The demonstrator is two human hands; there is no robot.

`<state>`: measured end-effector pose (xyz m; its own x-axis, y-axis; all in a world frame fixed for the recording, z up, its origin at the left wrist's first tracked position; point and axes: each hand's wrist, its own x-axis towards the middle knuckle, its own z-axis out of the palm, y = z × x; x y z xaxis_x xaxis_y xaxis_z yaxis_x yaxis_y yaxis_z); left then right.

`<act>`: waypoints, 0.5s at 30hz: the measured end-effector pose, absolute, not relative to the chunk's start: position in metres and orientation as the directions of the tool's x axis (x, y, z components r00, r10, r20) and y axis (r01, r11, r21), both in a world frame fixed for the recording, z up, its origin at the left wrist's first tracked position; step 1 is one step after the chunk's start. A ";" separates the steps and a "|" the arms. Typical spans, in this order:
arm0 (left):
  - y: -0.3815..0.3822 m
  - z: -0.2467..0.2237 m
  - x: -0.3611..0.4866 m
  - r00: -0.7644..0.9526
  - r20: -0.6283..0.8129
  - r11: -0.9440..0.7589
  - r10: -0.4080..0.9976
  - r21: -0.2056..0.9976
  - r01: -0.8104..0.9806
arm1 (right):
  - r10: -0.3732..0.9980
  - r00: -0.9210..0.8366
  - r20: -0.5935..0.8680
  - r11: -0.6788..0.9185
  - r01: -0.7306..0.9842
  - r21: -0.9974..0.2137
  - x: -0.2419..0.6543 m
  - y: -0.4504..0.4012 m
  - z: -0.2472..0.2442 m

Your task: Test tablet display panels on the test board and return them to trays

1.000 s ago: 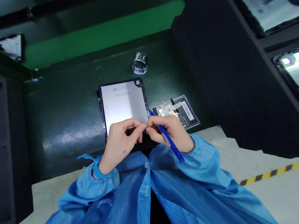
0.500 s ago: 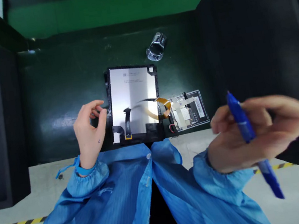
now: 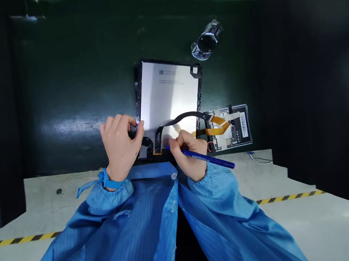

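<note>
In the head view a display panel with a silver back and black frame lies slightly turned at the bench's front edge. My left hand is closed on its left edge, thumb and fingertips at the frame. My right hand grips a blue pen, tip pointing left at the panel's lower part. Just beside that tip is the gold-ended connector of a black ribbon cable. The cable arches over the panel to a folded orange flex cable, which reaches a small circuit board on the right.
A shiny metal cylinder with a flanged end lies on the dark green bench behind the panel. Dark walls stand at both sides. A thin wire loop shows below the bench's front edge at right.
My right hand has come left with the pen, from the far right to the panel's lower part. My left hand has closed in on the panel's left edge. The view has shifted and turned slightly.
</note>
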<state>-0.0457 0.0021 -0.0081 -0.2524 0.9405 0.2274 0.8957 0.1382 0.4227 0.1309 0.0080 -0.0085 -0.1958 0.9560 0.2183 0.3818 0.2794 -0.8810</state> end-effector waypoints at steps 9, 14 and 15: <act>0.002 -0.011 -0.046 -0.241 0.210 0.139 0.947 0.410 0.902 | 0.949 -0.163 0.271 0.313 0.362 -0.878 0.131 0.005 -0.012; 0.004 0.001 -0.049 -0.183 0.162 0.100 0.970 0.419 0.902 | 0.943 -0.056 0.327 0.332 0.173 -0.927 0.144 0.001 -0.007; 0.004 0.007 -0.050 -0.179 0.144 0.095 0.973 0.459 0.883 | 0.929 -0.125 0.349 0.367 0.164 -0.916 0.146 0.000 -0.004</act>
<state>-0.0496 0.0044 0.0069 -0.1795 0.9732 0.1437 0.8832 0.0951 0.4592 0.1458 0.0000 -0.0038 -0.1247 0.9287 0.3493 0.1637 0.3665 -0.9159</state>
